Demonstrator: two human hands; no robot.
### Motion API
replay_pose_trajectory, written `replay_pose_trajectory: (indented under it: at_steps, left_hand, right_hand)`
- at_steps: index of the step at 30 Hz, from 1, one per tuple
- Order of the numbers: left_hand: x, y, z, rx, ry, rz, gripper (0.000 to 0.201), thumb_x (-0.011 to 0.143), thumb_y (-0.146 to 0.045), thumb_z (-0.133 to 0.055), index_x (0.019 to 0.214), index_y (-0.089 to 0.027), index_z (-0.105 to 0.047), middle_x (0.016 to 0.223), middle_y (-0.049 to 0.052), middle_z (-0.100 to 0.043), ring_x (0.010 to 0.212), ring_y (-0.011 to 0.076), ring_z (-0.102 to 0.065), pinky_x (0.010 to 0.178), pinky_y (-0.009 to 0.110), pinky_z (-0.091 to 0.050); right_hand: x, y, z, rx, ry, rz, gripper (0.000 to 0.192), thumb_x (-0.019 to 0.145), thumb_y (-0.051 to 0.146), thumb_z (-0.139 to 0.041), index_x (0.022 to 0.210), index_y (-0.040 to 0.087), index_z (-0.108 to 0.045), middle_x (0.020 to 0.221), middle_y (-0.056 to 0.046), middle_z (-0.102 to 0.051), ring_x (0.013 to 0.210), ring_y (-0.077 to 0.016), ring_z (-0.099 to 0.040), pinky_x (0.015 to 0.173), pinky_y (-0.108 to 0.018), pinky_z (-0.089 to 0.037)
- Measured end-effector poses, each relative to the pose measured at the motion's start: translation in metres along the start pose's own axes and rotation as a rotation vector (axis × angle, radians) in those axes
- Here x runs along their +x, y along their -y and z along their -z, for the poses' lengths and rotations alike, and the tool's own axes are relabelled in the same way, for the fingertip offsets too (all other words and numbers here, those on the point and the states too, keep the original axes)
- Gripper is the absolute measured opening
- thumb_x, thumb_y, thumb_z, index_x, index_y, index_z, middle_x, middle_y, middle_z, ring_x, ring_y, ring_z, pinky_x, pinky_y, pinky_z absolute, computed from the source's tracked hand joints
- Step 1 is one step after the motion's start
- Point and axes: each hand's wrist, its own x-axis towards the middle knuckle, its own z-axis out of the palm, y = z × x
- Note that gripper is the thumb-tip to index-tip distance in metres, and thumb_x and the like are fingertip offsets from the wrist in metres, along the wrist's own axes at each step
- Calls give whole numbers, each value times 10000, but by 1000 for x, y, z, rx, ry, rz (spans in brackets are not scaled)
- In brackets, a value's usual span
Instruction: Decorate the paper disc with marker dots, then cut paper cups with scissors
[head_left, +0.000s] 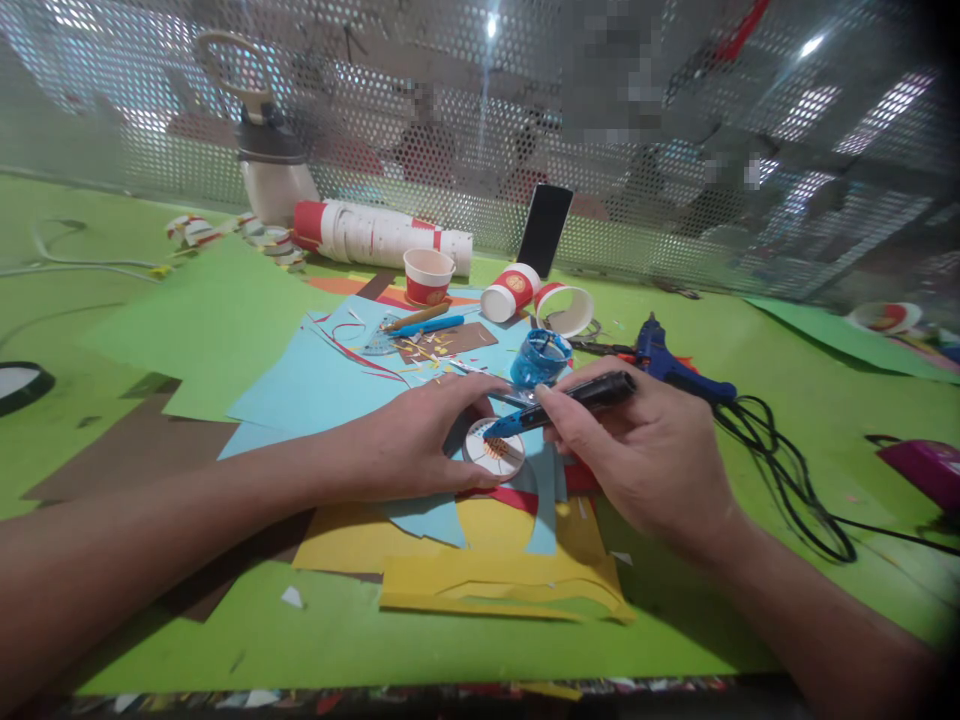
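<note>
My left hand (420, 435) is closed around the edge of a small white disc (510, 463), thumb at the near side. The disc bears an orange patch in the middle, thin dark lines and blue marks near its upper left. In my right hand (645, 450) is a marker pen (592, 393) with a black body and a blue front end, pinched between thumb and fingers. Its tip meets the disc's face, or hovers just over it. Just beyond the pen stands a small blue-stained jar (541, 358). Cut sheets of light blue paper (292, 375) lie under and around the hands.
Paper cups (429, 275), a long cup stack (382, 235), a bottle (274, 165) and a phone (545, 230) stand toward the perforated screen. At right lie a blue glue gun (675, 365) and its looped cord (787, 490). Yellow paper strips (502, 585) lie in front.
</note>
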Motion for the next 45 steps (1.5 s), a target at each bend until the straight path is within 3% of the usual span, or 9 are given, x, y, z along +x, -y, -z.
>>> replay_pose_trajectory:
  at_steps: [12,25,31,36,45]
  left_hand:
    - [1,-1,0,-7,5,2,624,767,-416,-702,1302,-194,-470,1094,68,-634,922,209,-604,808,343,-485]
    - [0,-2,0,-1,5,24,618,761,-433,-694,1288,-192,-481,1136,80,-639,991,234,-609,839,355,-491]
    - [-1,0,0,23,-2,50,710,746,-473,-718,1340,-195,-444,1148,79,-626,987,230,-602,838,342,-490]
    - [-1,-1,1,20,-2,43,674,747,-436,-720,1318,-200,-452,1097,65,-636,938,211,-603,819,334,-492]
    - [-1,-1,0,4,10,40,680,759,-448,-704,1332,-191,-443,1129,83,-633,969,220,-598,834,353,-492]
  right_hand:
    - [2,3,4,-61,76,51,95,838,212,-638,756,174,-608,611,23,-647,532,-103,-589,510,-198,-476]
    - [0,1,-1,8,28,30,190,822,277,-679,684,204,-571,572,39,-610,504,-108,-558,486,-220,-459]
    - [-2,6,5,-15,-166,-24,189,850,349,-660,722,223,-605,601,20,-631,520,-130,-575,521,-265,-478]
    - [0,3,5,-17,-74,-8,227,840,342,-666,678,201,-593,563,20,-617,476,-116,-530,468,-255,-429]
    - [-1,-1,1,-9,-39,-2,189,834,286,-667,687,192,-593,575,30,-618,477,-105,-546,453,-221,-452]
